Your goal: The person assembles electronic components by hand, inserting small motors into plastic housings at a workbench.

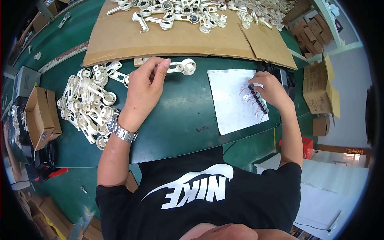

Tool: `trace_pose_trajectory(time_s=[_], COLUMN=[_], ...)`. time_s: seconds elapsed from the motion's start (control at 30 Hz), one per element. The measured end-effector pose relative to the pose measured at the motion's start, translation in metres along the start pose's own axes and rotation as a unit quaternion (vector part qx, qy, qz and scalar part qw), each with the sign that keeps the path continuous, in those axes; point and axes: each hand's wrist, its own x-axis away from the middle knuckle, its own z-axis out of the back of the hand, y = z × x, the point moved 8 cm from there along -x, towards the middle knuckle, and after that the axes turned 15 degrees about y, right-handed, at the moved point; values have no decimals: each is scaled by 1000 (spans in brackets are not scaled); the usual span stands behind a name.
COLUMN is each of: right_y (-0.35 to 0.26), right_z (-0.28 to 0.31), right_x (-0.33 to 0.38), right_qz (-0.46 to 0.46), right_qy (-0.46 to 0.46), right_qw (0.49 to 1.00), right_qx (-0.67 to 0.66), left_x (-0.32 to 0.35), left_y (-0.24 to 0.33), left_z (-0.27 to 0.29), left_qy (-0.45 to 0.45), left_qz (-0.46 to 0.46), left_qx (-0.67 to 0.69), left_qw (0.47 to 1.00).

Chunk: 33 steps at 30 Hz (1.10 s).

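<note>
One black short-sleeved T-shirt (244, 196) fills the bottom. Upper centre, the left hand (145, 84) pinches one cream round-ended plastic bracket (187, 67); at right, the half-curled right hand (273, 89), its grip unclear from here, touches one row of black cylinders (258, 99).

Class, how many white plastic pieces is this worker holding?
1: the white plastic piece in the left hand, over the green table. The right hand is at the row of dark wired parts; anything beneath that hand may be hidden.

The held part (188, 67) is cream (table (180, 108) green), wires (244, 89) seemingly reddish.
</note>
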Motion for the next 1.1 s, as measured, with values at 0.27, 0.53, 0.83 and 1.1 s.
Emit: trace_pose_trajectory(time_s=[0.27, 0.53, 0.83, 1.1], right_y=[21, 14, -19, -56], right_z=[-14, -24, 8, 13], right_x=[3, 18, -8, -48], right_qz=[-76, -37, -25, -67], right_qy=[42, 152, 300, 286], right_qw=[995, 988, 952, 921], right_qx=[-51, -13, -53, -256], left_x=[3, 4, 1, 0], left_y=[-9, -25, -24, -31], left_z=[-11, -13, -11, -15], left_qy=[-46, -65, -60, -63], left_qz=[119, 216, 208, 206], left_qx=[161, 237, 213, 211], left_qw=[979, 945, 953, 954])
